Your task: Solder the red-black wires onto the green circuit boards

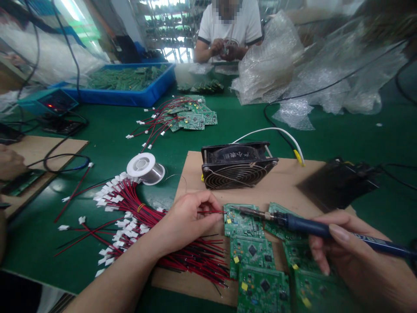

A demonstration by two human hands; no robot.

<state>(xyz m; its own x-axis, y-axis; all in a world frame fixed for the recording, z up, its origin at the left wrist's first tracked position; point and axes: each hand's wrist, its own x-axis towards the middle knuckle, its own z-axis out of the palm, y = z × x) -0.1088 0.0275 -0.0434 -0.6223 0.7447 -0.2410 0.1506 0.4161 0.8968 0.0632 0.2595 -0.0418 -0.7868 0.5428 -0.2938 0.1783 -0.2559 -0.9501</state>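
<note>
Head view: only legible writing is white Chinese characters on the hub sticker of the black fan (237,164), too small to read; board markings are blurred.

Left hand (187,219) has its fingers (208,203) pinched closed on a thin red wire (211,212), whose bare end touches the left edge of the top circuit board (241,221). Right hand (355,256) grips the soldering iron (312,228), fingers wrapped closed round its blue handle; the metal tip points left and sits on the same board, just beside the wire end. So the joint lies between the two hands, close to the left fingertips and well out from the right ones.

Boards are green rectangles with black chips and small yellow parts, laid in two touching columns on a flat brown wooden board (276,182) on the green bench (107,143). The fan stands just behind them, a round wire grille on its front.

A bundle of red and black wires (137,217) with white plastic plugs, banded yellow, lies under the left forearm. A shiny solder spool (145,167) sits near it. Further back: more wired boards (192,115), a blue plastic tray (130,93) of boards, and crumpled bubble wrap (270,61). A person in a white shirt (230,26) works at the far side.
</note>
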